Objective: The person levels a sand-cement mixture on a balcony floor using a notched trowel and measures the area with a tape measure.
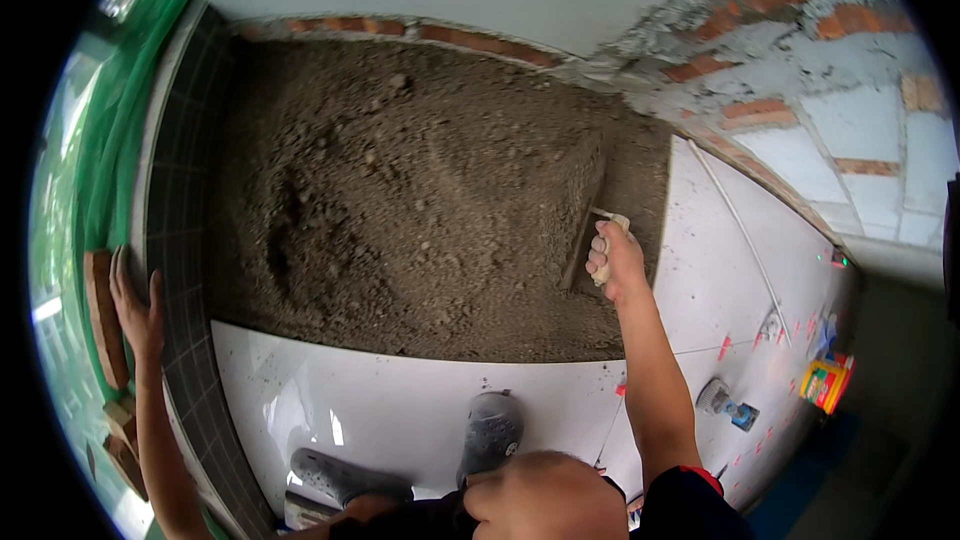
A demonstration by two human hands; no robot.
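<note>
While the right hand [615, 255] is closing firmly around the pale handle of a trowel [580, 252], its fingers are curling fully over the grip and leaving no gap between them. Where its thumb is pressing, I cannot tell. The trowel is lying near the right edge of the bed of sand [400, 200], about midway between the far and near edges; its long blade is standing tilted and touching the sand, running roughly along that right edge. Loose lumps are lying in the left half of the bed, while smoother sand is showing around the blade.

The left hand [135, 305] is spreading open, its fingers stretching forward and its thumb standing apart, gripping nothing. It is resting at the ledge [152, 150] above the dark tiled wall [185, 190], along the bed's left edge, just beside a brick [105, 320]; whether it is touching that brick, I cannot tell.

White floor tiles [320, 380] are bordering the bed's near and right edges. Two grey clogs [492, 430] are standing on the near tiles. On the right-hand tiles, a thin rod [742, 230] is lying slantwise, a blue-handled tool [728, 403] is sitting nearer the person, and a yellow-and-red bucket [825, 383] is standing farther right.
</note>
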